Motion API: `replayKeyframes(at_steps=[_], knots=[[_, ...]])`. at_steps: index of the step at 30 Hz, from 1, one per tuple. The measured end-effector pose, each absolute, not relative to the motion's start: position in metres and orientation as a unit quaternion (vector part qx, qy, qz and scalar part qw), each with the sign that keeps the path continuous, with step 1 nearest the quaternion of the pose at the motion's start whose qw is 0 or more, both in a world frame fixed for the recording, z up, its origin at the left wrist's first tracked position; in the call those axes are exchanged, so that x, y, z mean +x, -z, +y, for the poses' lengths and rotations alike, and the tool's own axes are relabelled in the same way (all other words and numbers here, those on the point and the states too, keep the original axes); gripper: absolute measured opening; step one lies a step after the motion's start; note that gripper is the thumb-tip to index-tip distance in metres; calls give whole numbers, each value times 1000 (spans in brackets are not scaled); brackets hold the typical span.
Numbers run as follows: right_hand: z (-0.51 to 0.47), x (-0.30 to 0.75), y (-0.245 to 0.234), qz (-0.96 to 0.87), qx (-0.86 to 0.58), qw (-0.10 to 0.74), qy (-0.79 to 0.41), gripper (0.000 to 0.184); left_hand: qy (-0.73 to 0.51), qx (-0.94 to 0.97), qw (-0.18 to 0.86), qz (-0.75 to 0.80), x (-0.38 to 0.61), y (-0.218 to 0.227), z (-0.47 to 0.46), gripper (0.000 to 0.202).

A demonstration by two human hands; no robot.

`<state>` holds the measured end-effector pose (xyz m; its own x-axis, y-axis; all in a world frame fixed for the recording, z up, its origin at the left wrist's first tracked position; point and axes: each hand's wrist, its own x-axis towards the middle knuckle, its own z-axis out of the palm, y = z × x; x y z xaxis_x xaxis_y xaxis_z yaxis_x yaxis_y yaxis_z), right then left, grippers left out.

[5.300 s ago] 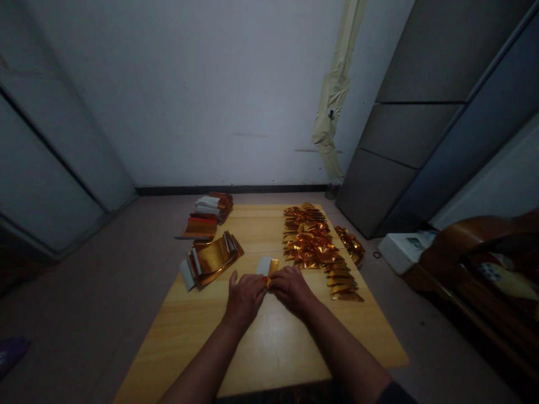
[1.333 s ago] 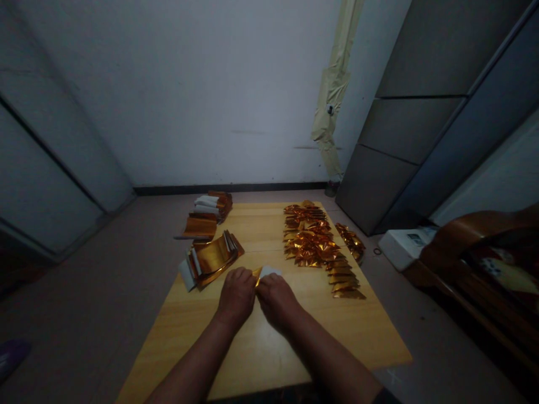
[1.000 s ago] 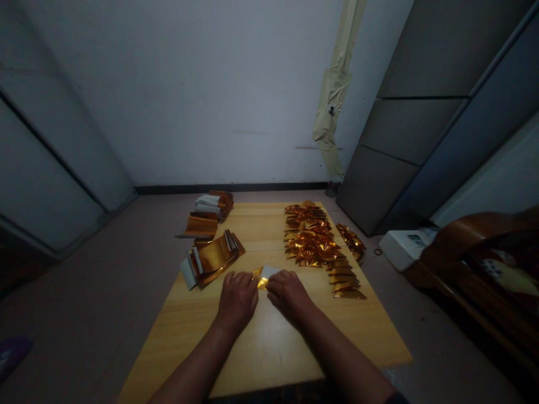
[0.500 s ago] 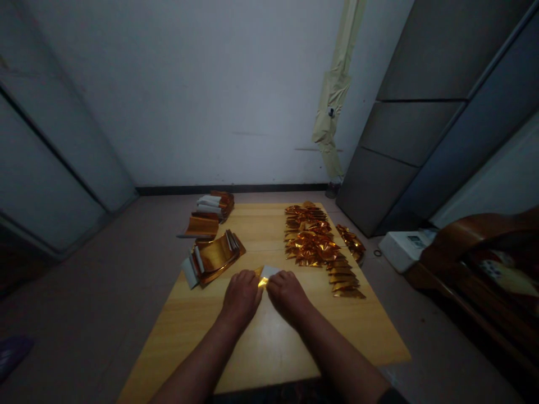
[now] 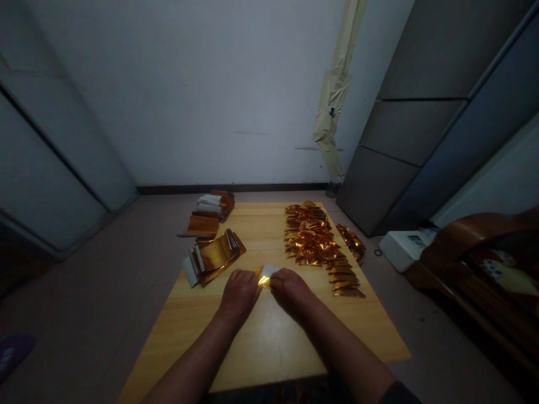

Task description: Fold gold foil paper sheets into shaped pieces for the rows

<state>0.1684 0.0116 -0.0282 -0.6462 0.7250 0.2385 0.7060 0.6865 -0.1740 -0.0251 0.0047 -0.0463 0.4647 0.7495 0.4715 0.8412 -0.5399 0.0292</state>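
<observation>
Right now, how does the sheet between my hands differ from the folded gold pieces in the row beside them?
The foil sheet between the left hand and the right hand shows a white side and a gold corner; the folded gold pieces show only gold. The sheet is single, while the pieces are many, lying in a row. Both hands touch the sheet; neither touches the pieces. Both share the same shiny gold foil.

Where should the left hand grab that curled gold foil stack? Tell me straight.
Grip the white end of the curled gold foil stack, coming from the left with the left hand. That end sticks out on the stack's outer side, away from the hands, while the shiny sheets curl upward and would likely crease.
</observation>
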Motion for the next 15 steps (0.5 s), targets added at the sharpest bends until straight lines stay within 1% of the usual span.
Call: replayKeyframes(at_steps=[2,7,11,15], knots=[[11,167,32,-909,-391,143,-16,17,224,-851,104,-464,-25,45,4,12],[9,160,43,-907,-395,143,31,14,213,-852,87,-469,-24,37,0,9],[11,158,43,-898,-414,149,26,14,222,-850,87,-470,-23,35,-2,9],[12,160,36,-886,-441,142,7,14,231,-842,109,-475,-21,42,0,10]])
